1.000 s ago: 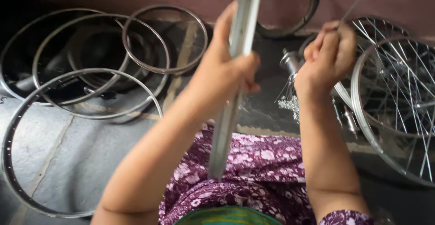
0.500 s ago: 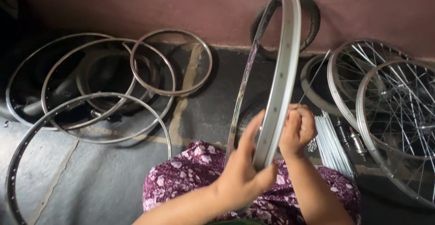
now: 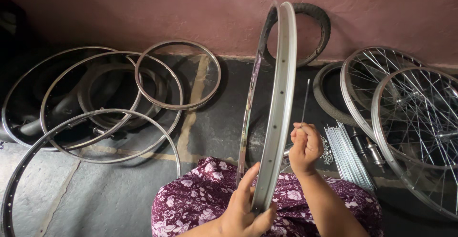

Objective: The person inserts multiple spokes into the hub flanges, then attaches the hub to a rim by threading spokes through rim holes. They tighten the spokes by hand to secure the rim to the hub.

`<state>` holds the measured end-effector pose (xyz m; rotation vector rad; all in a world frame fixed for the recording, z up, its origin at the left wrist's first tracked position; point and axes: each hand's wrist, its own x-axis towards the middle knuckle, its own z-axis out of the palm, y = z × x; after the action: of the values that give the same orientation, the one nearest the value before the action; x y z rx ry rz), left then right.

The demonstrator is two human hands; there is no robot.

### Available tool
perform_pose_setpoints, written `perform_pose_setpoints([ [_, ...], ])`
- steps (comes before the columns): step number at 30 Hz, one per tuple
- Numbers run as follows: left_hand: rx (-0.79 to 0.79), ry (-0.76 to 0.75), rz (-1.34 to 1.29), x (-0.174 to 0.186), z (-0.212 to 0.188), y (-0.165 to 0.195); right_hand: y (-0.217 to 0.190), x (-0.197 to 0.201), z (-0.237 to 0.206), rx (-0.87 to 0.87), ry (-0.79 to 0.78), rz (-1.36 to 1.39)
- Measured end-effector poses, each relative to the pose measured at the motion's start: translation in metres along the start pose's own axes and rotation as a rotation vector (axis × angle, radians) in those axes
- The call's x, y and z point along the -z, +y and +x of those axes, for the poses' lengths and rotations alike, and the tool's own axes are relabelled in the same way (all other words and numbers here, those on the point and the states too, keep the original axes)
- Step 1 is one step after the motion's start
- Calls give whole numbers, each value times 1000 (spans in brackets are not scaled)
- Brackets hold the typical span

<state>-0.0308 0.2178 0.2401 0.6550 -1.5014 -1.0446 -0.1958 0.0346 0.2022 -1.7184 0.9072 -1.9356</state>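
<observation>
Rim (image 3: pixel 279 98) is now stood upright on edge and gripped low by the left hand (image 3: pixel 248 208), no longer high up. Right hand (image 3: pixel 305 146) is drawn off the rim, and a single spoke (image 3: pixel 305 101) is now pinched upright beside it.

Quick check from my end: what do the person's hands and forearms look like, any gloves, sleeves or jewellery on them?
Both are bare: the left hand and the right hand wear no gloves, and no rings, watch or bangles show. The forearms are uncovered as far as the frame shows, no sleeves visible. Below them lies purple floral cloth with white and pink flowers.
</observation>
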Motion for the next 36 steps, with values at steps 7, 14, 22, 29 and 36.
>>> perform_pose_setpoints([
  [7,-201,-62,45,5,-37,-38,-8,0,3,-2,-3,-109],
  [14,-317,-180,279,24,-53,-64,-9,0,-3,-28,-22,-97],
  [22,-8,95,86,-8,6,30,-8,10,-2,95,-15,-292],
  [29,142,15,241,-5,119,92,-4,23,-2,175,39,-349],
  [36,207,-49,-129,-18,74,86,1,36,-1,85,34,-244],
])
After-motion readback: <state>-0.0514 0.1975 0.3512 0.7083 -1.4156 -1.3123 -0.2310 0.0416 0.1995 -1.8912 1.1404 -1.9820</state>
